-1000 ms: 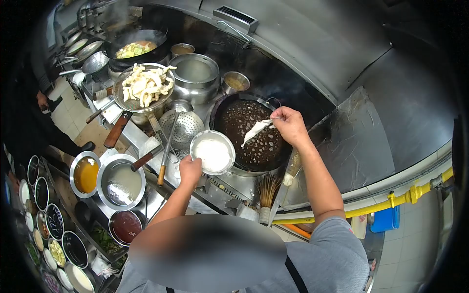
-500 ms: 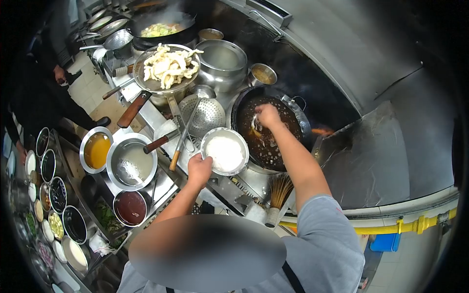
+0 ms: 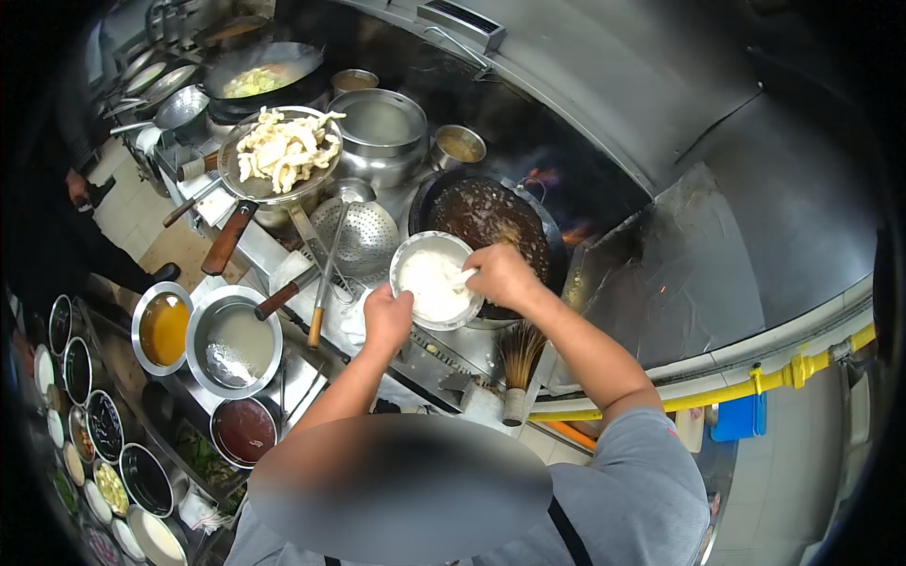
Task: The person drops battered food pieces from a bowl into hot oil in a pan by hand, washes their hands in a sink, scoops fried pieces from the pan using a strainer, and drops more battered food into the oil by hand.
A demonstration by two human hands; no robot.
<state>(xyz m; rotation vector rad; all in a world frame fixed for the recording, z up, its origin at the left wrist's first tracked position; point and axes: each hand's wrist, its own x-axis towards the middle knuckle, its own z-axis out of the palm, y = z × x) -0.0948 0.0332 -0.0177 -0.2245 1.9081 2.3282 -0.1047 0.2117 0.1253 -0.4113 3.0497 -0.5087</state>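
Note:
My left hand [image 3: 388,316] grips the rim of a metal bowl [image 3: 435,281] that holds a white, wet-looking mass. At the bowl's right rim is my right hand [image 3: 505,277], its fingers pinched on a small white piece [image 3: 467,274]. Just behind both, dark oil bubbles in a wok [image 3: 486,217], partly hidden by the bowl and my right hand. To the left, pale fried strips [image 3: 283,151] are heaped in a wire strainer with a wooden handle [image 3: 229,240]. A perforated ladle [image 3: 363,238] lies between strainer and bowl.
A bamboo brush [image 3: 519,368] stands near the front edge. Large metal pots [image 3: 380,123] and a steaming wok with food [image 3: 260,80] are behind. Bowls of yellow [image 3: 164,329], clear and red liquid sit at the left. Another person [image 3: 75,217] stands at far left. Flames show behind the wok.
My right hand has come back from over the oil to the bowl, where it pinches a white piece. The piece it held earlier went down to the oil. The bowl is nearer the wok.

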